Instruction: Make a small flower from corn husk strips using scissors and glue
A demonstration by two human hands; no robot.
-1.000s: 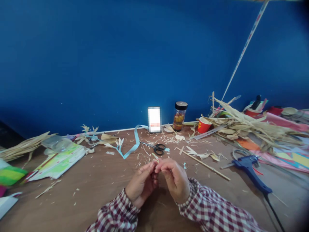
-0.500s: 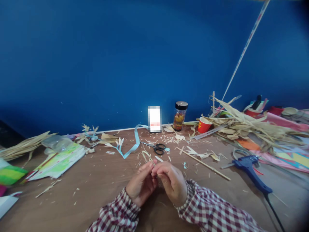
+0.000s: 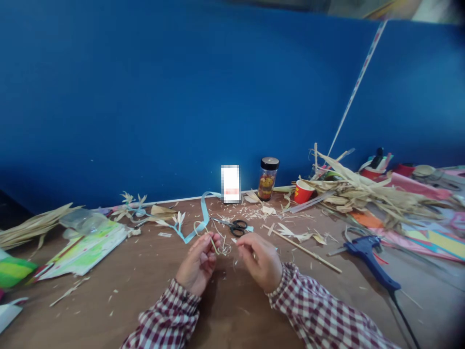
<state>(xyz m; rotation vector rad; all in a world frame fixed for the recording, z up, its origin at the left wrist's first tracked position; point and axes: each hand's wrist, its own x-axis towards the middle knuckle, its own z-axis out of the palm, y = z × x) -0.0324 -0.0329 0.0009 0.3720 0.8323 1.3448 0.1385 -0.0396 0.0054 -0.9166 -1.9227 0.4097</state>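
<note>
My left hand (image 3: 198,261) is pinched on a thin dry husk strip (image 3: 214,246) that curls up and back from its fingertips. My right hand (image 3: 259,259) is a short way to the right, fingers curled in a pinch; what it holds is too small to make out. Both hands hover over the brown table (image 3: 145,291), just in front of black-handled scissors (image 3: 236,226) and scattered husk shavings. Both sleeves are red-and-white checked.
A light blue ribbon (image 3: 203,218) lies left of the scissors. A blue glue gun (image 3: 368,259) and a wooden stick (image 3: 305,249) lie to the right. A jar (image 3: 268,178), red cup (image 3: 301,191) and husk pile (image 3: 366,194) stand behind. Coloured paper (image 3: 85,247) lies left.
My hands were pressed together at the fingertips; they have now drawn apart, the left going left with the husk strip. The view has tipped up slightly.
</note>
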